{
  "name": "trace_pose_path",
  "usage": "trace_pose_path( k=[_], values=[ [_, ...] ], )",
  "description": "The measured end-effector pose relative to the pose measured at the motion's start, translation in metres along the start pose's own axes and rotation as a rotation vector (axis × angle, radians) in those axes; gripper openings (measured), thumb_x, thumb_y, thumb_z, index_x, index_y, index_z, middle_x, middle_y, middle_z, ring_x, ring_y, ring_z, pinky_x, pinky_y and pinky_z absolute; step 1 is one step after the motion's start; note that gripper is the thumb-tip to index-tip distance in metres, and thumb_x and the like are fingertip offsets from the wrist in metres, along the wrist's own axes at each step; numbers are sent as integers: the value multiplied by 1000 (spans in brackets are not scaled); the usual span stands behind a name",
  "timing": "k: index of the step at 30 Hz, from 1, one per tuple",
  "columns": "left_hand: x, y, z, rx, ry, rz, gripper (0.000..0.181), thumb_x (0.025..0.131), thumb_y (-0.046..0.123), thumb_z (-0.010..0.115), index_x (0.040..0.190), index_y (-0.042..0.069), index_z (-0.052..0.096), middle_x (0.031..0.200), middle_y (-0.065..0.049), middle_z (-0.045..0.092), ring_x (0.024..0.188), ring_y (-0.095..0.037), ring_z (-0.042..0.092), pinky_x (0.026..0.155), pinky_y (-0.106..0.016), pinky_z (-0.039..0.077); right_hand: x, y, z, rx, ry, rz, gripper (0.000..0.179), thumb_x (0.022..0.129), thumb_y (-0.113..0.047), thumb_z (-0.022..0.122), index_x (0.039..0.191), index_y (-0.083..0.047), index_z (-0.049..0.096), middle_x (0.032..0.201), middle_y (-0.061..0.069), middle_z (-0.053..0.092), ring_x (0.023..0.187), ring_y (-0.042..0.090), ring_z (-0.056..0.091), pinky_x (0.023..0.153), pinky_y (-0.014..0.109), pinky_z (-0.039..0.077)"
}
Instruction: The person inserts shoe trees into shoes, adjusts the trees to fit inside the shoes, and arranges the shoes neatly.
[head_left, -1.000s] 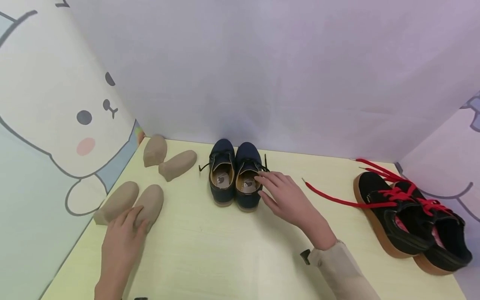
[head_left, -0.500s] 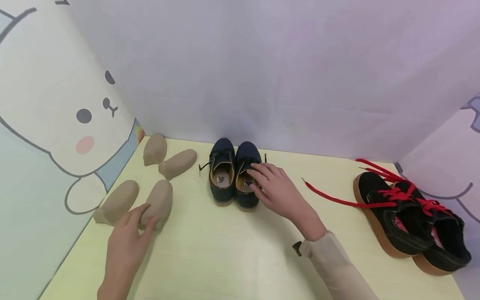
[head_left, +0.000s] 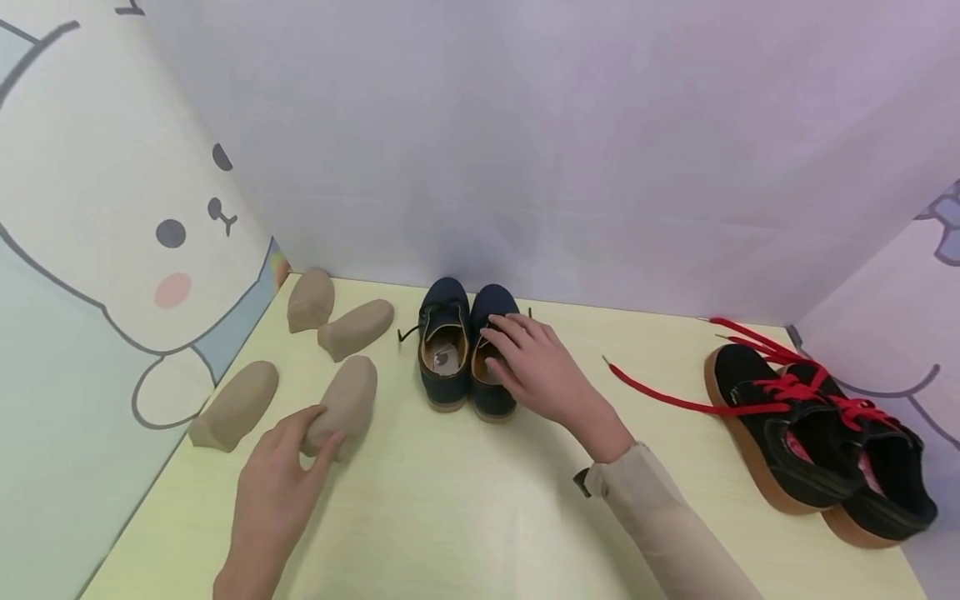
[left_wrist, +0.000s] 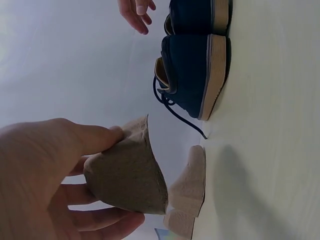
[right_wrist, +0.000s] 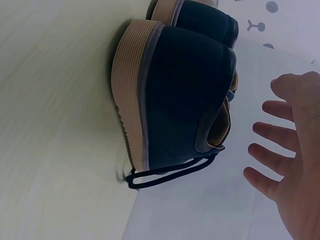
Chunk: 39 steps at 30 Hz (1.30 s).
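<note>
My left hand (head_left: 277,483) grips the heel end of a beige moulded-pulp shoe insert (head_left: 351,396). In the left wrist view the thumb lies on one side of this shoe insert (left_wrist: 127,175) and the fingers on the other, with the insert held up off the table. A pair of navy lace-up shoes, the left shoe (head_left: 444,387) and right shoe (head_left: 491,404), stands side by side near the back wall, toes away from me. My right hand (head_left: 543,367) hovers over the right shoe, fingers spread and holding nothing; the right wrist view shows it apart from that navy shoe (right_wrist: 185,95).
Another pulp insert (head_left: 236,406) lies at the left, and two more inserts (head_left: 356,327) lie farther back. At the right, black sneakers (head_left: 787,433) with loose red laces (head_left: 667,402) rest against each other. Printed fabric walls (head_left: 525,150) enclose the pale table (head_left: 427,525).
My left hand has lifted the shoe insert from beside the other one and carried it right, toward the navy shoes. My right hand has shifted slightly left and forward over the right shoe.
</note>
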<state>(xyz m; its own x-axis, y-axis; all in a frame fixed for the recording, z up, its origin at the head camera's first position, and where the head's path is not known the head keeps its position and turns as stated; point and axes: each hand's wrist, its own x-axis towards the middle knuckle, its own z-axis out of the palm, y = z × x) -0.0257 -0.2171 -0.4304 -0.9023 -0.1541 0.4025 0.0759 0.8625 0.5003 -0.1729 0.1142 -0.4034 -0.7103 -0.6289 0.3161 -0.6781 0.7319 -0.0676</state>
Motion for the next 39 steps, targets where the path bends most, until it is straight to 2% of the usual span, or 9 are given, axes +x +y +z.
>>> trace_pose_path(
  k=[11, 18, 27, 39],
  values=[
    [0, 20, 8, -5, 58, 94, 40, 86, 16, 85, 123, 10, 70, 114, -12, 75, 102, -36, 71, 77, -57, 56, 22, 0, 9, -22, -5, 5, 49, 108, -36, 55, 151, -12, 54, 159, 12, 50, 147, 35, 46, 118, 56, 41],
    [2, 30, 14, 9, 83, 134, 39, 87, 19, 84, 123, 12, 71, 112, -10, 75, 103, -35, 70, 75, -54, 57, 30, 1, 17, -20, -47, 40, 51, 110, -37, 52, 154, -13, 50, 160, 13, 48, 148, 35, 45, 120, 57, 40],
    [9, 40, 19, 15, 94, 171, 39, 87, 20, 84, 123, 11, 71, 114, -11, 74, 104, -35, 70, 78, -54, 59, 32, 4, 29, -26, -83, 44, 53, 110, -38, 52, 156, -12, 48, 160, 13, 49, 148, 35, 45, 122, 55, 38],
    [18, 48, 25, 11, 93, 216, 37, 89, 22, 82, 122, 11, 72, 116, -9, 74, 104, -33, 70, 78, -52, 60, 32, 4, 40, -26, -80, 41, 51, 110, -38, 51, 155, -14, 49, 158, 11, 52, 146, 34, 48, 121, 54, 39]
  ],
)
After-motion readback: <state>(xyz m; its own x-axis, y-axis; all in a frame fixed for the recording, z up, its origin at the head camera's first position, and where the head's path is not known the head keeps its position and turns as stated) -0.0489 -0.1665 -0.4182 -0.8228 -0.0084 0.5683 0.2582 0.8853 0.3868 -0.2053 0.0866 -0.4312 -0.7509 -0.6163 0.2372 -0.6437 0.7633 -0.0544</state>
